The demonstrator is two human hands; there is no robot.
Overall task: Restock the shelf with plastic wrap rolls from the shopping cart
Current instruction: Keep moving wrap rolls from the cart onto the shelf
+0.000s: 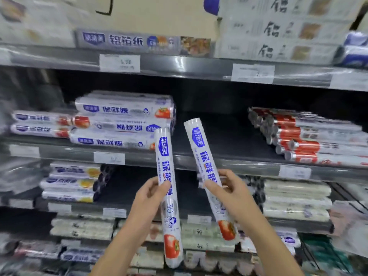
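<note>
My left hand (148, 196) grips a white plastic wrap roll (169, 212) with blue lettering and a tomato picture, held nearly upright. In my right hand (232, 191) is a second such roll (201, 154), tilted with its top leaning left. Both rolls point up toward the middle shelf (199, 158). On that shelf, to the left, lies a stack of the same rolls (123, 124). A dark bare stretch of shelf (215, 134) lies behind the tops of the held rolls. The shopping cart is out of view.
Red-labelled rolls (310, 140) are stacked on the middle shelf at the right. Foil boxes (278, 30) fill the top shelf. Lower shelves hold yellow-marked rolls (73, 182) at the left and pale rolls (296, 202) at the right. Price tags (109, 157) line the shelf edges.
</note>
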